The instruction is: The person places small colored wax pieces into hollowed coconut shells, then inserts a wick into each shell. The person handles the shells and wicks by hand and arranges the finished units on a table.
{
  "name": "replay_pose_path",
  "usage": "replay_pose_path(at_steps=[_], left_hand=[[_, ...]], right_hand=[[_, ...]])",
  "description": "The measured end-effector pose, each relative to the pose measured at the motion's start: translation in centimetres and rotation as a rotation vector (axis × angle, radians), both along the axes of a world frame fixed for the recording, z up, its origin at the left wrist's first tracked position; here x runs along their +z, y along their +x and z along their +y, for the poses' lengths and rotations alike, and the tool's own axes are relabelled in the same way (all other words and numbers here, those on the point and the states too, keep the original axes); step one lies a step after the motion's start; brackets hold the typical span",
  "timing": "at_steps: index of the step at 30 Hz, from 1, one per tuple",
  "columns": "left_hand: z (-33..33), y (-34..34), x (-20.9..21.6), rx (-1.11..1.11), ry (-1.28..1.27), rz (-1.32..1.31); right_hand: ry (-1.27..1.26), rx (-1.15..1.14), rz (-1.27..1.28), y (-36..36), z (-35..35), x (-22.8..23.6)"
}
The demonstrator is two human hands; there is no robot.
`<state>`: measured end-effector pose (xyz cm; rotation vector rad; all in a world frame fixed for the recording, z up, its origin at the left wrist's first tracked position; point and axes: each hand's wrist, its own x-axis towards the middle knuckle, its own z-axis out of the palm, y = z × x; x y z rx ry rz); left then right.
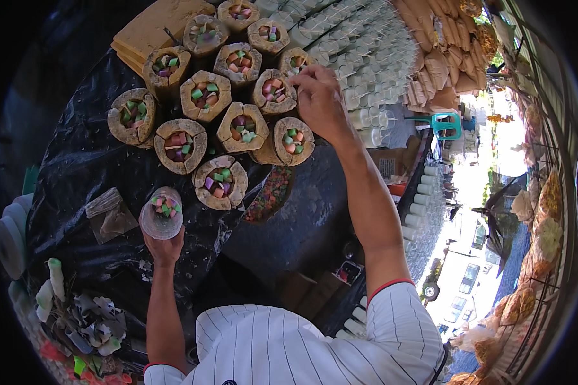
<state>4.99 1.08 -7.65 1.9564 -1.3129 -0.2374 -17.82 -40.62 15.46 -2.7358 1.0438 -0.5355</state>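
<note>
My left hand [165, 246] is wrapped round a clear cup [162, 226] with pink, green and orange chunks [165, 206] in it. The cup is held over the black plastic sheet at the near left. Farther off, my right hand [319, 99] has its fingers pinched together over the rim of a mould [295, 59] at the right of a cluster. What is between those fingertips, if anything, is too small to make out. Several rough, tan, cracked-rim moulds stand close together, such as a near one [219, 182], each holding coloured chunks.
Rows of white candles with wicks [366, 51] stand beyond my right hand. Loose coloured bits [270, 196] lie beside the moulds. A plastic packet [111, 215] rests on the black sheet [64, 173]. Tan slabs [154, 29] are stacked behind; scraps [99, 321] pile at lower left.
</note>
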Motion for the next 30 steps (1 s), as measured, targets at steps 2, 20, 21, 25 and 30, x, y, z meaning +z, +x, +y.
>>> replay_pose_path(at_steps=[2, 20, 21, 25, 30], left_hand=[[-0.1, 0.0, 0.4, 0.006, 0.010, -0.019], [-0.7, -0.2, 0.2, -0.013, 0.001, 0.000], [-0.6, -0.1, 0.2, -0.003, 0.003, -0.004], [-0.3, -0.1, 0.1, 0.012, 0.020, 0.012], [-0.4, -0.1, -0.1, -0.003, 0.026, -0.013]], right_hand=[[0.014, 0.050, 0.025, 0.2, 0.0, -0.3], [0.058, -0.172, -0.183, -1.2, 7.3, 2.4], [0.044, -0.217, -0.159, -1.4, 9.1, 2.4], [0.080, -0.459, -0.227, -3.0, 13.9, 0.9], [-0.028, -0.360, -0.027, -3.7, 16.2, -1.7]])
